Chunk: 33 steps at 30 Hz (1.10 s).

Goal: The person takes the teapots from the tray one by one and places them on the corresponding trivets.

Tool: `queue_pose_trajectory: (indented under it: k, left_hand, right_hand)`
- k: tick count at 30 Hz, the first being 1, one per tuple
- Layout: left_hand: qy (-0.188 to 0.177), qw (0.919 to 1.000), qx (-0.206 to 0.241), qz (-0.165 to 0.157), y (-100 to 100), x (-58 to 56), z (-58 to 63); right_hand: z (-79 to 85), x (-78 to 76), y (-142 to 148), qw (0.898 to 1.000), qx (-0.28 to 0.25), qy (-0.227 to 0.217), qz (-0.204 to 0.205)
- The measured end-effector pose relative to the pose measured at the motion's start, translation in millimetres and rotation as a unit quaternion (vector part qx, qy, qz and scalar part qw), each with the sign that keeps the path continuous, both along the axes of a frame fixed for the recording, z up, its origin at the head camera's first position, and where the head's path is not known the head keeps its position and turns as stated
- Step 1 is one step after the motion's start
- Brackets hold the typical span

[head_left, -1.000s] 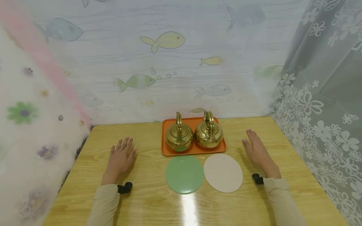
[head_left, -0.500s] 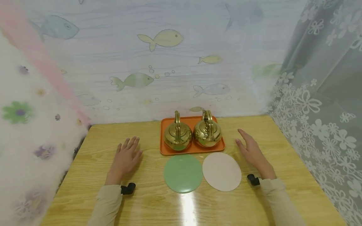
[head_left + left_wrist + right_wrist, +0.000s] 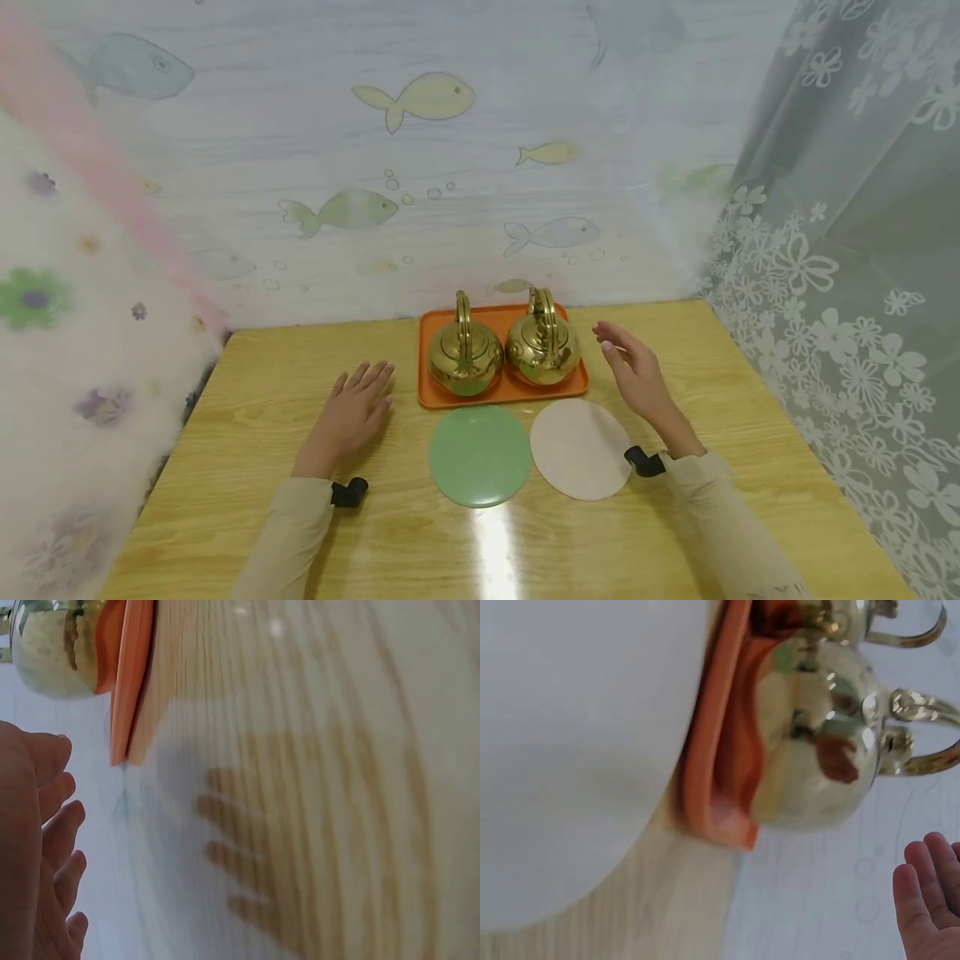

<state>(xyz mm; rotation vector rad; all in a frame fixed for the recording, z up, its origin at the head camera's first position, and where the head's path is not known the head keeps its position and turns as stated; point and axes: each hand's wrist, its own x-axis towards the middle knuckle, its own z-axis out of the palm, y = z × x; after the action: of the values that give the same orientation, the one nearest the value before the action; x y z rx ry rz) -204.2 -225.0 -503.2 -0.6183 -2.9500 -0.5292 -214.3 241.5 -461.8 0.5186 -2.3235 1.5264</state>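
Two shiny gold teapots with arched handles stand side by side on an orange tray (image 3: 577, 390), the left teapot (image 3: 465, 367) close against the right teapot (image 3: 543, 350). In front of the tray lie a green round mat (image 3: 480, 457) and a pale pink round mat (image 3: 581, 450). To the left of the tray is my left hand (image 3: 351, 417), its fingers spread and holding nothing. My right hand (image 3: 639, 375) hovers just right of the right teapot, apart from it, with relaxed fingers. In the right wrist view the right teapot (image 3: 817, 742) fills the upper middle, fingers below it.
The wooden table (image 3: 405, 550) ends at a fish-patterned wall cloth (image 3: 337, 275) behind the tray. A sheer curtain with white flowers (image 3: 832, 333) hangs on the right. Each wrist carries a small black camera (image 3: 349, 492).
Both hands have moved inward toward the tray, the right one farther, coming close to the right teapot. The teapots, tray and mats keep their places on the table while the head view shifts slightly.
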Motion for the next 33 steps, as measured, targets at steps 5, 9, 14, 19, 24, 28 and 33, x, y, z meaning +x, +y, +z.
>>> queue_pose_trajectory:
  k: [5,9,14,19,24,28,33]
  left_hand:
    - [-0.007,0.9999,-0.012,-0.009,9,-5.9,-1.0]
    - [-0.006,0.9997,-0.014,-0.02,16,-9.8,-1.6]
    - [0.0,0.9993,-0.01,-0.035,24,-15.4,-5.1]
    - [-0.022,0.9988,-0.003,-0.043,32,-22.1,-7.1]
    - [-0.038,0.9983,-0.001,-0.043,37,-26.8,-5.0]
    - [-0.043,0.9981,0.003,-0.043,39,-29.5,-3.3]
    - [-0.057,0.9974,0.009,-0.043,39,-33.7,-5.6]
  right_hand:
    - [13.1,-5.5,-13,0.995,-0.091,-0.033,0.027]
    - [20.6,-9.0,-21,0.988,-0.13,-0.074,0.034]
    - [26.2,-16.2,-30,0.978,-0.162,-0.124,0.048]
    - [32.0,-24.2,-36,0.972,-0.166,-0.156,0.063]
    - [34.9,-31.2,-41,0.96,-0.193,-0.191,0.068]
    - [35.7,-36.9,-43,0.951,-0.207,-0.217,0.07]
    - [38.3,-42.8,-45,0.943,-0.21,-0.243,0.083]
